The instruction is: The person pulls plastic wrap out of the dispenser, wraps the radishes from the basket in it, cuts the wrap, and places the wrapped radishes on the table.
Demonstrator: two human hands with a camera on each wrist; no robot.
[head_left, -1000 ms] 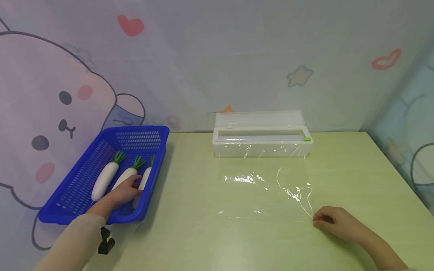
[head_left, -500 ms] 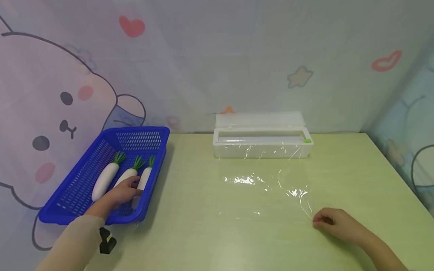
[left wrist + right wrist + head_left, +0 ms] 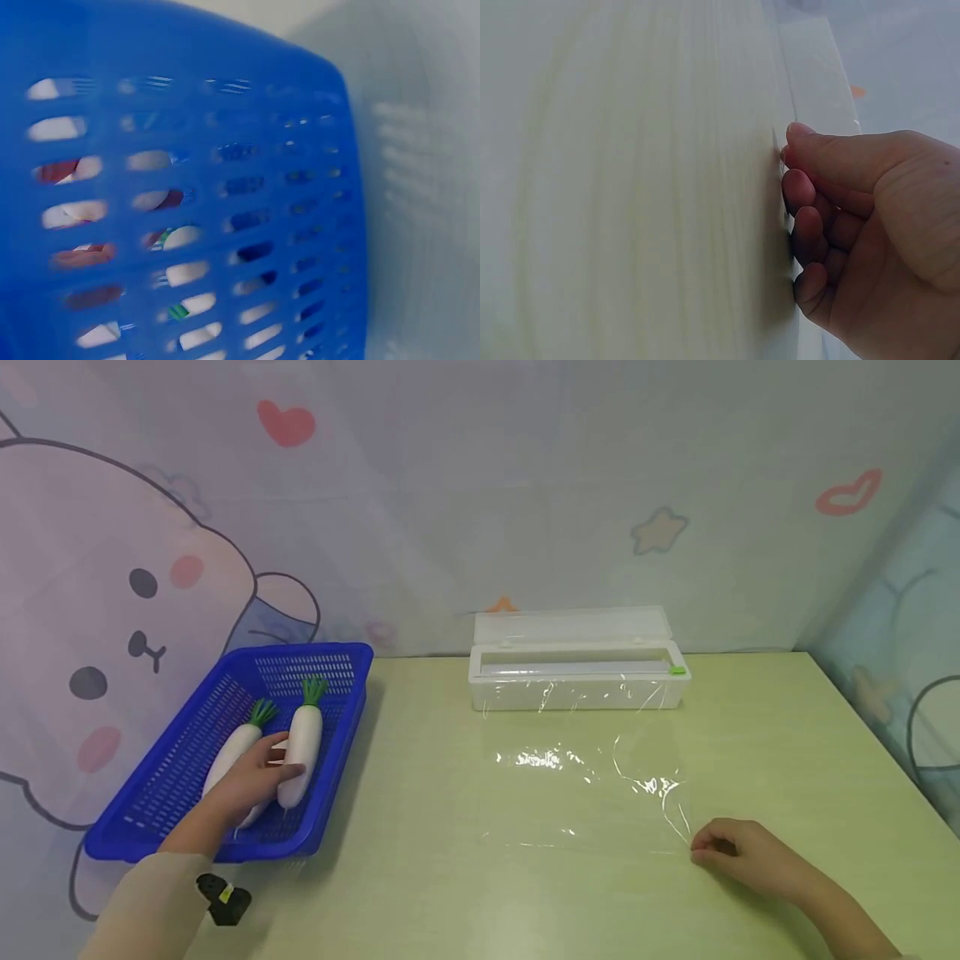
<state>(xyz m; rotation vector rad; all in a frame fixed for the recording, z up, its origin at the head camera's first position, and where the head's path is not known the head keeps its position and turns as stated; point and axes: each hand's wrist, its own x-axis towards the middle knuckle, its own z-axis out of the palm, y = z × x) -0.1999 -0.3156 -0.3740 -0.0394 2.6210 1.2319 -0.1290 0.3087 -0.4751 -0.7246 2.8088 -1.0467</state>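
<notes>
Inside the blue slotted basket (image 3: 339,768), my left hand (image 3: 247,781) grips a white radish (image 3: 303,743) with green leaf stubs, its upper end raised. A second radish (image 3: 235,745) lies to the left, partly behind the hand. Another radish (image 3: 258,816) is mostly hidden beneath it. In the left wrist view the basket wall (image 3: 187,45) fills most of the picture, showing only bits of hand and radish through the slots. My right hand (image 3: 757,860) pinches the near right corner of a clear sheet of cling film (image 3: 540,760); the right wrist view shows this hand (image 3: 885,217) with thumb against fingers.
A white cling film dispenser (image 3: 577,693) stands at the back of the table with its lid (image 3: 573,625) raised and a green slider (image 3: 677,670) at the right end. The film runs from it over the pale wooden table (image 3: 420,877). A printed cloth (image 3: 465,485) hangs behind.
My left hand has lifted the rightmost radish and moved it slightly left and up, over the middle one. The right hand and the cling film have stayed almost still.
</notes>
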